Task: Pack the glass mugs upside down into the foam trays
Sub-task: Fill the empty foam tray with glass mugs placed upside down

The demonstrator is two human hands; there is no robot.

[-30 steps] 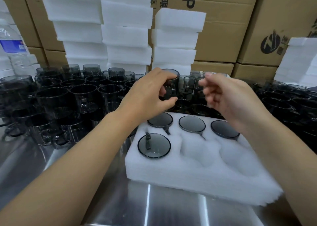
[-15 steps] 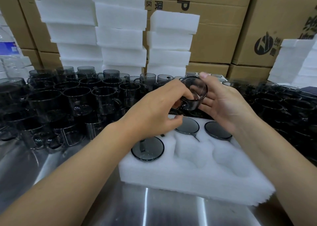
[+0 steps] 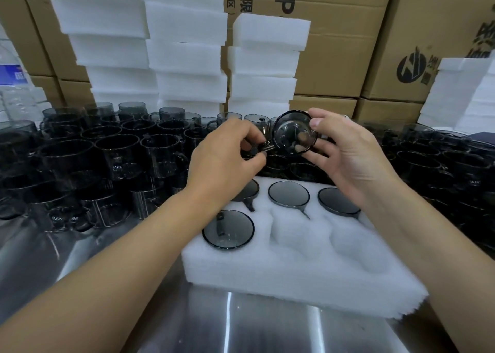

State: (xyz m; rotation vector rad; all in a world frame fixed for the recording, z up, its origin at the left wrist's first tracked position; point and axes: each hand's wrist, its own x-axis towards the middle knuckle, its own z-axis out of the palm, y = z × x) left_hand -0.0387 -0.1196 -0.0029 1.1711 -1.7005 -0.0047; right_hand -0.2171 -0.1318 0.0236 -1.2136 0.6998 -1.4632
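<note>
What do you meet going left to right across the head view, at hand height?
loose mugs → left hand → held mug → right hand → more mugs

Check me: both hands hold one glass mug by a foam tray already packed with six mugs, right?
Not six: the head view shows four mugs in the foam tray. The left hand and right hand do hold one mug by it.

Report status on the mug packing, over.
Held mug: left hand pinches handle, right hand grips body. Foam tray: four seated mugs, two empty pockets. Nothing blocking.
</note>
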